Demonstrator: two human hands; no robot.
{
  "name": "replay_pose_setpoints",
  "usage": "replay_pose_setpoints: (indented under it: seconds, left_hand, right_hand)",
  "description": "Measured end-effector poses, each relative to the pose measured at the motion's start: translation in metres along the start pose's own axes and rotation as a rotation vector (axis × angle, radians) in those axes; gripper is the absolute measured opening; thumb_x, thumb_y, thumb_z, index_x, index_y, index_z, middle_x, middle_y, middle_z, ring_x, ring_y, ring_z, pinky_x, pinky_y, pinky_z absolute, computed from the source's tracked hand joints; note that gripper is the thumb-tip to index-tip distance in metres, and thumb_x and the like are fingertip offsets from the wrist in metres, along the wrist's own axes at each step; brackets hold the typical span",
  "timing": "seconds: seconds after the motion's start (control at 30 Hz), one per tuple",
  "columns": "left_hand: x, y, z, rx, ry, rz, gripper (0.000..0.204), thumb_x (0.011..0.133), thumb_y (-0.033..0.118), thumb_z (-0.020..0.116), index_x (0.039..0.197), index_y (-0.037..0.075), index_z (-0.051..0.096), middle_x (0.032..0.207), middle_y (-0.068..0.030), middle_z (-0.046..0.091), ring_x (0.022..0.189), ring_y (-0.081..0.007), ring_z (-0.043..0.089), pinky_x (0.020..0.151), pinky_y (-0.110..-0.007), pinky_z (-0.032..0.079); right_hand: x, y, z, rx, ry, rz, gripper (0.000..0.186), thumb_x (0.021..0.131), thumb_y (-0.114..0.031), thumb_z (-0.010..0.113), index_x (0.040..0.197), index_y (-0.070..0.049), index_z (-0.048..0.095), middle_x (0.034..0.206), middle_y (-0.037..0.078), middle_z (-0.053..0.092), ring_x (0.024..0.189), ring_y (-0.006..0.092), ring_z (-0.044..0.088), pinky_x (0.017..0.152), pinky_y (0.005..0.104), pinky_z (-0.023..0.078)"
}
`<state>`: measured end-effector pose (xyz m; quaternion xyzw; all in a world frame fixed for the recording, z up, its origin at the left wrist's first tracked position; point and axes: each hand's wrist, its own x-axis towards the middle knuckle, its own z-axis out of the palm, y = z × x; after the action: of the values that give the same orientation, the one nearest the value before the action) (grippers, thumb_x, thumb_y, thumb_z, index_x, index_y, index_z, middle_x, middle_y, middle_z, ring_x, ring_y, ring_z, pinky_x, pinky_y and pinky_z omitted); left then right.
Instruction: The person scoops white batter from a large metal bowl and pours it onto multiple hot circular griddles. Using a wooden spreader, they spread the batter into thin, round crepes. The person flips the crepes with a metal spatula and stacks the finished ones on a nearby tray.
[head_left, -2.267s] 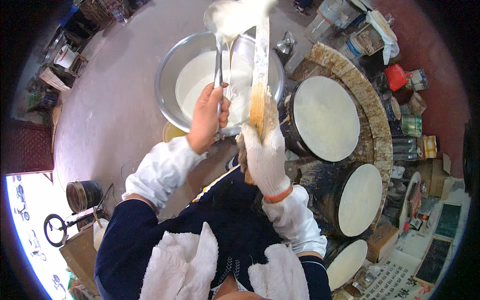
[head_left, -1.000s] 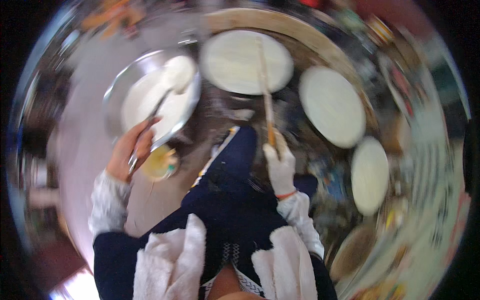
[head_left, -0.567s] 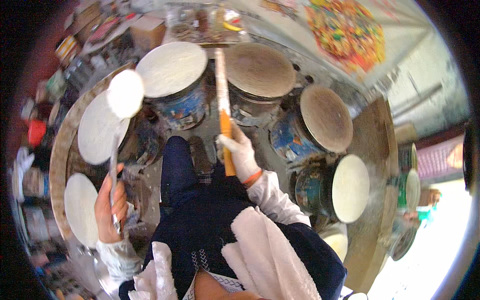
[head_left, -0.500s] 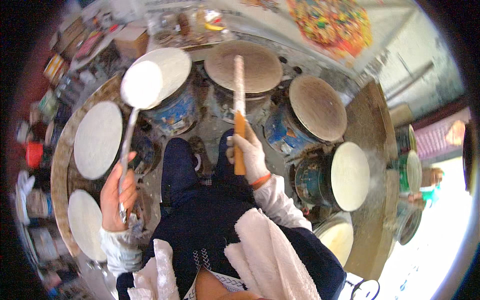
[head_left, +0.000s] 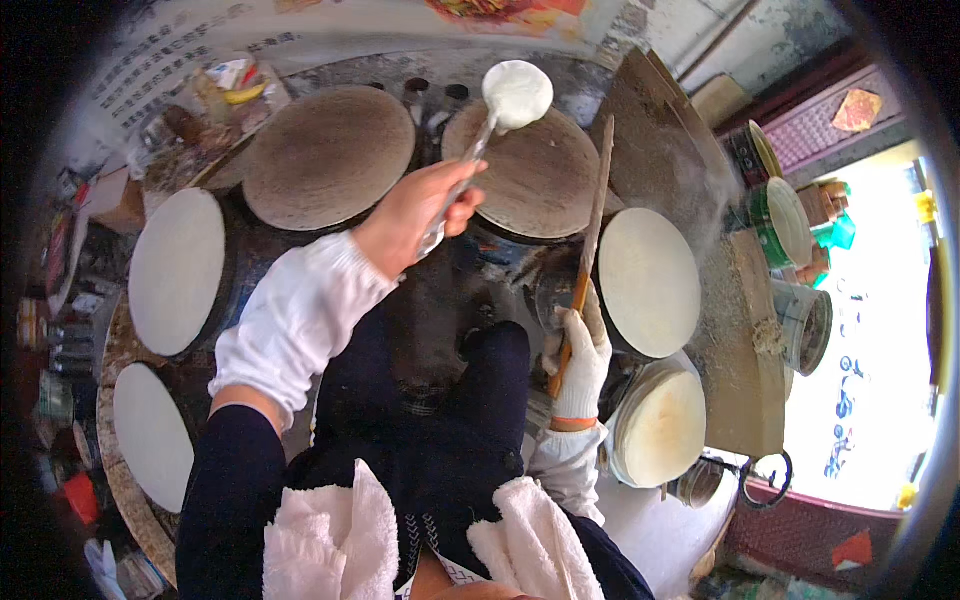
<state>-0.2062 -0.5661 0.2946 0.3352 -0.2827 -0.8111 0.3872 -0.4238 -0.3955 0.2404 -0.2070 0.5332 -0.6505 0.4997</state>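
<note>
My bare left hand point(head_left: 425, 212) is closed round the handle of a metal ladle point(head_left: 517, 95) coated with white batter. Its bowl hangs over the far edge of a bare brown round griddle point(head_left: 535, 180). A second bare griddle point(head_left: 330, 155) is to its left. In a white glove, my right hand point(head_left: 582, 345) grips a long, thin wooden spatula point(head_left: 592, 235). The spatula points away from me, between the bare griddle and a griddle covered by a pale round pancake point(head_left: 650, 282). More pale sheets cover the griddles at left, a far pancake point(head_left: 178, 272) and a near pancake point(head_left: 152, 437).
A stack of round pancakes point(head_left: 660, 430) sits near my right elbow. Brown boards point(head_left: 715, 350) stand along the right side, with green-sided tins point(head_left: 780, 222) beyond. Dark bottles point(head_left: 415, 95) stand behind the griddles. A tray of small goods point(head_left: 215, 110) is at far left.
The view has turned to the right. My left hand has carried the ladle from the far-left pancake to the right-hand bare griddle. The spatula has moved right, away from the other bare griddle.
</note>
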Motion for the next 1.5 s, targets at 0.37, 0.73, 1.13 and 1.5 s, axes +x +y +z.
replay_pose_setpoints:
  seconds: [0.37,0.73,1.13,1.5]
  left_hand:
    - [0.211,-0.105,-0.029,1.372,0.274,0.313,0.060,0.098,0.015,0.057,0.153,0.008,0.036,0.078,-0.0102,0.064,0.061,-0.0239,0.062,0.055,-0.040,0.050]
    - [0.212,0.012,-0.011,1.515,0.549,0.856,0.043,0.098,0.021,0.053,0.138,0.010,0.047,0.100,-0.0209,0.069,0.087,-0.0421,0.067,0.077,-0.054,0.052]
    - [0.076,-0.085,-0.091,0.572,0.333,0.111,0.023,0.097,0.028,0.068,0.104,0.006,0.065,0.060,0.0053,0.047,0.042,-0.0044,0.039,0.039,-0.024,0.026]
    - [-0.129,-0.226,-0.250,1.010,0.675,-0.097,0.009,0.091,0.009,0.064,0.094,0.004,0.071,0.071,-0.0045,0.060,0.061,-0.0158,0.058,0.058,-0.034,0.044]
  right_hand:
    - [0.111,0.040,0.005,-0.031,0.082,0.008,0.056,0.098,-0.008,0.058,0.152,-0.012,0.044,0.082,-0.003,0.057,0.045,0.0060,0.043,0.038,0.0221,0.034]
    - [0.169,0.100,0.019,-0.026,0.245,0.091,0.052,0.103,-0.014,0.053,0.153,-0.016,0.044,0.080,-0.002,0.053,0.053,0.0074,0.046,0.040,0.0261,0.036]
    - [0.296,0.100,0.042,-0.414,0.131,-0.226,0.052,0.093,-0.016,0.059,0.141,0.001,0.055,0.119,0.016,0.070,0.105,0.0240,0.066,0.096,0.0317,0.048]
    - [0.199,0.106,-0.070,-1.197,0.276,-0.204,0.059,0.093,-0.026,0.061,0.149,-0.014,0.048,0.126,0.032,0.062,0.103,0.0405,0.069,0.085,0.0444,0.056]
